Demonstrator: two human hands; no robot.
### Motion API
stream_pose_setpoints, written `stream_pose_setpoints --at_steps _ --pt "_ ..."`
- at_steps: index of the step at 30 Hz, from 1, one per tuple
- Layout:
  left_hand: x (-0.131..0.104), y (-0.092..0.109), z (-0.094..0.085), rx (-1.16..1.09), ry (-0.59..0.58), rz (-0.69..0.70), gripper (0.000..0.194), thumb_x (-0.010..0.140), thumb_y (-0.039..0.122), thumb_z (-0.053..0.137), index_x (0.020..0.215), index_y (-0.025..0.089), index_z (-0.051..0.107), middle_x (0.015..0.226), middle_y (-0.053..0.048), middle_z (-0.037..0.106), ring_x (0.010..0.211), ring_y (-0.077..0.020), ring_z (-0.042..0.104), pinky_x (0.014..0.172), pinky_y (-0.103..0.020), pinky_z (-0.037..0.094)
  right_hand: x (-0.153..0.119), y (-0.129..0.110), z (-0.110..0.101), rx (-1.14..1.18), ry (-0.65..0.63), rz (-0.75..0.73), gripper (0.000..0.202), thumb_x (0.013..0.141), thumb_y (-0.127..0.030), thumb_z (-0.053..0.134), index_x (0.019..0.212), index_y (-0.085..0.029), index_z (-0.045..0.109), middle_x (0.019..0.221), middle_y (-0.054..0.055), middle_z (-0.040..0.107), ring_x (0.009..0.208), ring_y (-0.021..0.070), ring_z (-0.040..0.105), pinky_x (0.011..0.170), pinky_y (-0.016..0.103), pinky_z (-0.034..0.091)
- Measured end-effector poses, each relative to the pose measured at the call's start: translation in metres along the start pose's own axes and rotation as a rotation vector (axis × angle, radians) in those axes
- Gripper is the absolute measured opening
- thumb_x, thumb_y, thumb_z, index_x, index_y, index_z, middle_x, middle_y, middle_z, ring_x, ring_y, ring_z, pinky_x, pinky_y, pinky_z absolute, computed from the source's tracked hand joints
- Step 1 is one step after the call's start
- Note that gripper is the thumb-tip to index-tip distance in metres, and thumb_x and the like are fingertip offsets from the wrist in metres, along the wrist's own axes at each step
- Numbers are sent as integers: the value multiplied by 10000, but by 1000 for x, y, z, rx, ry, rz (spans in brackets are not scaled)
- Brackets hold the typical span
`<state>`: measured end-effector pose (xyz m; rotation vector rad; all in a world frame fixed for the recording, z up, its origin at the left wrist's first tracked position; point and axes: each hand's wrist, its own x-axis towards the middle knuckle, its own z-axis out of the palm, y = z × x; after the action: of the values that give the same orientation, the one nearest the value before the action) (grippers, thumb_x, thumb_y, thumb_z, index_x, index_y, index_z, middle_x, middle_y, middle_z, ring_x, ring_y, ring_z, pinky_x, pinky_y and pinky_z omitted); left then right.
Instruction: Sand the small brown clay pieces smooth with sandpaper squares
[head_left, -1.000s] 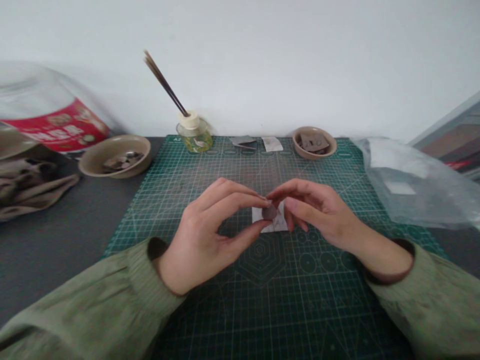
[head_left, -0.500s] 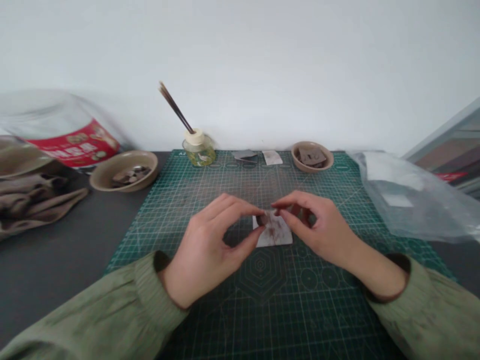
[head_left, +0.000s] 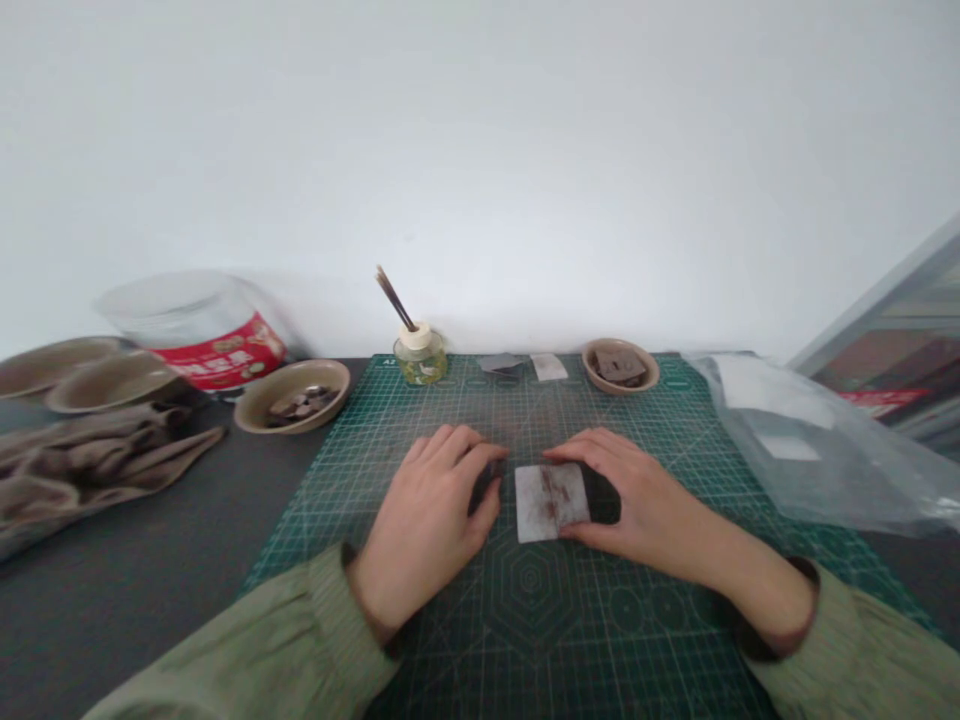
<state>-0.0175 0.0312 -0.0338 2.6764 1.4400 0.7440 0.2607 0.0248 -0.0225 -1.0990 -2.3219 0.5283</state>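
Note:
A white square sheet (head_left: pixel 531 505) with brown smears down its middle lies on the green cutting mat (head_left: pixel 540 625). My right hand (head_left: pixel 637 485) spans its right side, forefinger at the far edge and thumb on the near edge. Just left of the sheet, apart from it, my left hand (head_left: pixel 435 505) is curled. Between its thumb and forefinger sits a small dark piece (head_left: pixel 491 470), mostly hidden by the fingers and blurred.
Brown pieces fill a bowl (head_left: pixel 652 370) at the back right and another bowl (head_left: pixel 251 412) on the left. A reed diffuser (head_left: pixel 420 362), grey sheets (head_left: pixel 501 365) and a white sheet (head_left: pixel 549 367) line the back. Left: cloth (head_left: pixel 112 460), jar (head_left: pixel 217 330). Right: plastic bag (head_left: pixel 817 490).
My hands have moved apart. The left has drawn away leftward from the sheet, and the right has come down onto the sheet's edges. The camera view has tilted up.

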Motion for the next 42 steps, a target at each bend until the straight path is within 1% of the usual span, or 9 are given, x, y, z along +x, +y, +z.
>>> stream_pose_setpoints --at_steps 7,12,16,21,26,28,30,34,42 --pt "1 -1 2 -27 -49 -1 276 1047 193 652 1306 252 727 1214 -70 737 1146 -310 661 970 -525 539 0 3 1 341 118 152 404 989 -218 785 1369 -324 698 1265 43 724 1044 224 717 979 434 602" --pt "1 -1 0 -62 -79 4 283 1058 196 634 1317 254 732 1210 -75 733 1137 -302 654 977 -515 534 1 14 4 689 202 278 469 947 -284 851 1389 -295 695 1281 70 751 948 202 740 873 379 636" --pt "3 -1 0 -135 -100 37 266 1056 201 636 1284 253 763 1191 -85 736 1126 -295 659 979 -502 542 4 21 0 771 336 316 505 899 -405 908 1331 -255 694 1327 108 760 1034 227 763 898 387 656" --pt "4 -2 1 -181 -95 60 298 1033 181 660 1308 251 751 1199 -89 748 1139 -296 666 1004 -504 549 33 22 -24 675 380 361 495 862 -376 920 1268 -201 699 1329 143 779 1087 240 775 952 407 666" --pt "4 -2 3 -197 -79 75 312 1011 160 681 1305 247 741 1214 -88 755 1155 -293 679 1015 -495 547 120 26 -35 508 322 412 363 932 -142 824 1277 -145 712 1270 149 803 1055 223 790 976 412 673" --pt "4 -3 4 -198 -77 78 307 1008 160 687 1297 244 743 1212 -89 756 1155 -294 683 1005 -491 548 154 31 -32 398 310 453 323 985 -171 810 1292 -128 717 1239 145 798 1030 230 790 942 424 682" --pt "5 -3 4 -197 -77 78 305 1008 162 688 1297 242 741 1219 -92 755 1155 -298 684 998 -493 545 177 38 -30 253 333 484 337 1070 -339 766 1353 -164 709 1323 111 749 1111 254 768 950 462 675" --pt "5 -3 4 -197 -81 77 287 1019 177 680 1294 235 738 1220 -92 753 1161 -306 678 990 -494 535 184 50 -34 -20 353 449 399 1081 -394 749 1415 -184 690 1433 125 701 1231 293 727 1035 522 639" --pt "5 -1 4 -201 -86 79 262 1033 184 656 1278 228 738 1210 -91 750 1164 -304 668 995 -486 521 165 46 -26 -260 91 220 291 1084 -386 746 1279 -171 754 1317 107 774 1215 274 749 1099 531 602"
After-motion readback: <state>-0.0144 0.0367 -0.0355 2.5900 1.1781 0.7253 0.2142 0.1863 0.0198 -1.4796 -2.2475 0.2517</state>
